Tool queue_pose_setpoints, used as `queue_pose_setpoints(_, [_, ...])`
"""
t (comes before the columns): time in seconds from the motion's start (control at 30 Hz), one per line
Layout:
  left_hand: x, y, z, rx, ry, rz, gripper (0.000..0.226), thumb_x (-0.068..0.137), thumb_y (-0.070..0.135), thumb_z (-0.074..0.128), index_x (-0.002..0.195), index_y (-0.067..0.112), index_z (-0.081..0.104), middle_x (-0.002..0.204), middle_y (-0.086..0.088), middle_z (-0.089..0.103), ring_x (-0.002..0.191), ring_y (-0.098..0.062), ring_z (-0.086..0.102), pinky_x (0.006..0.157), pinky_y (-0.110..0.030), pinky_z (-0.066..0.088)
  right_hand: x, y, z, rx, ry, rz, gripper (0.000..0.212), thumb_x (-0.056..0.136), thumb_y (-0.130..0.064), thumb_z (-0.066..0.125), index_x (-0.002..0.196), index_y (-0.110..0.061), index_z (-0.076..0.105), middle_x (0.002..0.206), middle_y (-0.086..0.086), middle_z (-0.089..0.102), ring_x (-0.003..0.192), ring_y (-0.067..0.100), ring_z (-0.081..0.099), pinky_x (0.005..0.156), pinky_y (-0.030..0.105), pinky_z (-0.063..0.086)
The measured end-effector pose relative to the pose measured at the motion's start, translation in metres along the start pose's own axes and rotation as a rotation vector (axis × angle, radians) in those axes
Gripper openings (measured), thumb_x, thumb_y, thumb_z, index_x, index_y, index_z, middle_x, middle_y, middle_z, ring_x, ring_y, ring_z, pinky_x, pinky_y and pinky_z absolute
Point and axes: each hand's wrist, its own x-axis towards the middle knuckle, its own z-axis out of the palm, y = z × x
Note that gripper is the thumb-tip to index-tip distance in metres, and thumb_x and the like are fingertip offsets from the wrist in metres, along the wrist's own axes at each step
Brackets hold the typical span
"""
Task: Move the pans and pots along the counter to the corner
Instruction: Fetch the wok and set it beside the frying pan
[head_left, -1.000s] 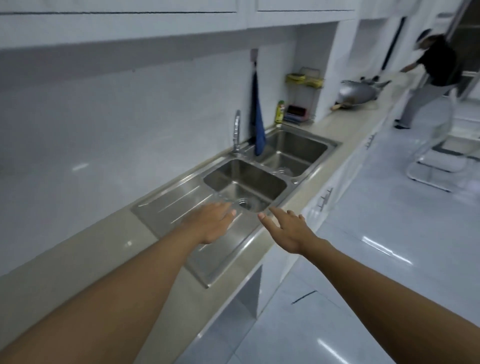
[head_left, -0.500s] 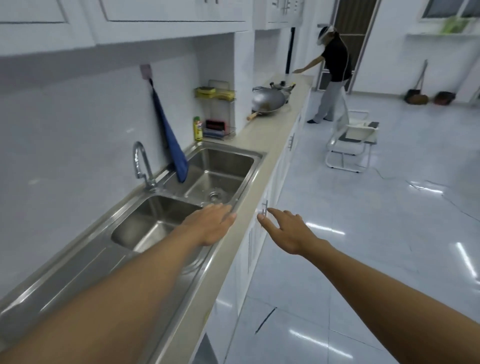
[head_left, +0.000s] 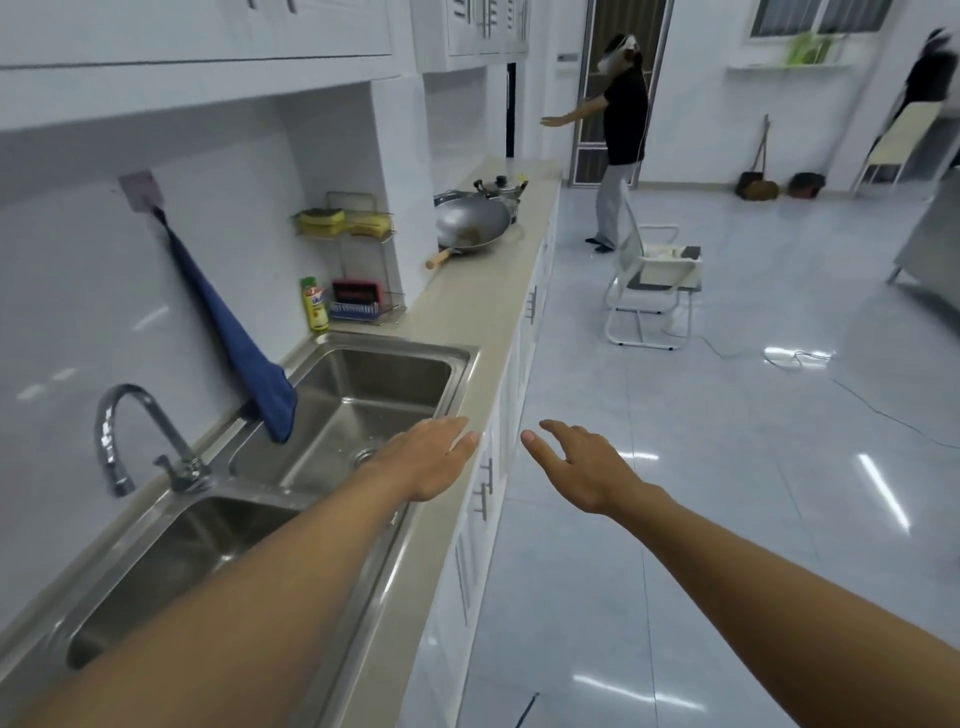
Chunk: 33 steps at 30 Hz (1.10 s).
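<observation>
View's swung down the counter (head_left: 467, 312); wok (head_left: 472, 223) + pots (head_left: 501, 188) closer now, still well beyond fingertips (head_left: 467, 440). Left hand (head_left: 431, 457), right hand (head_left: 582, 467) spread, empty. Looks like nothing's shifted yet, whole task left.

Kitchen, steel double sink (head_left: 363, 395), counter (head_left: 467, 312), wok (head_left: 472, 224), wall cupboards (head_left: 208, 26)
</observation>
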Motion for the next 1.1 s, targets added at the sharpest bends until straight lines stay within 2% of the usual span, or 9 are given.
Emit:
queue_pose_setpoints(0.17, [0.089, 0.014, -0.009, 0.001, 0.001, -0.035, 0.06, 0.097, 0.062, 0.017, 0.138, 0.028, 0.045, 0.146, 0.005, 0.048, 0.133, -0.02, 0.045, 0.106, -0.049, 0.04, 0.086, 0.041, -0.032, -0.017, -0.01, -0.021, 0.098, 0.082, -0.089, 0.014, 0.152, -0.025, 0.038, 0.153, 0.004, 0.047, 0.142, 0.028, 0.04, 0.118, 0.05, 0.031])
queue_pose_setpoints(0.43, [0.208, 0.039, -0.023, 0.008, 0.011, -0.075, 0.057, 0.098, 0.061, 0.017, 0.136, 0.029, 0.046, 0.141, 0.004, 0.052, 0.127, -0.021, 0.05, 0.101, -0.05, 0.043, 0.205, 0.091, -0.083, -0.043, -0.057, -0.062, 0.089, 0.089, -0.082, 0.019, 0.152, -0.022, 0.039, 0.147, 0.007, 0.054, 0.138, 0.028, 0.045, 0.117, 0.047, 0.03])
queue_pose_setpoints(0.6, [0.272, 0.035, -0.023, 0.018, -0.01, -0.095, 0.06, 0.1, 0.059, 0.017, 0.144, 0.025, 0.041, 0.15, 0.004, 0.046, 0.136, -0.02, 0.043, 0.107, -0.048, 0.039, 0.269, 0.112, -0.099, -0.031, -0.088, -0.066, 0.095, 0.085, -0.085, 0.017, 0.153, -0.022, 0.037, 0.148, 0.005, 0.053, 0.137, 0.027, 0.047, 0.117, 0.045, 0.032])
queue_pose_setpoints(0.77, [0.356, 0.018, -0.036, 0.029, -0.03, -0.108, 0.066, 0.1, 0.059, 0.016, 0.152, 0.021, 0.031, 0.159, 0.001, 0.033, 0.144, -0.021, 0.032, 0.116, -0.046, 0.028, 0.343, 0.131, -0.113, -0.002, -0.083, -0.053, 0.114, 0.071, -0.097, 0.009, 0.154, -0.023, 0.036, 0.153, 0.003, 0.049, 0.136, 0.025, 0.049, 0.112, 0.042, 0.037])
queue_pose_setpoints(0.97, [0.461, -0.003, -0.059, 0.016, -0.015, -0.105, 0.068, 0.098, 0.063, 0.017, 0.155, 0.027, 0.024, 0.162, 0.008, 0.026, 0.147, -0.017, 0.025, 0.118, -0.043, 0.024, 0.444, 0.137, -0.129, 0.028, -0.075, -0.013, 0.117, 0.068, -0.098, 0.009, 0.154, -0.023, 0.036, 0.153, 0.004, 0.049, 0.137, 0.026, 0.049, 0.112, 0.042, 0.037])
queue_pose_setpoints(1.1, [0.52, -0.017, -0.072, 0.0, -0.01, -0.115, 0.068, 0.097, 0.064, 0.017, 0.155, 0.028, 0.024, 0.161, 0.009, 0.026, 0.147, -0.016, 0.025, 0.118, -0.043, 0.023, 0.507, 0.134, -0.138, 0.037, -0.052, -0.021, 0.104, 0.078, -0.092, 0.014, 0.153, -0.023, 0.037, 0.152, 0.004, 0.049, 0.136, 0.026, 0.049, 0.11, 0.042, 0.038])
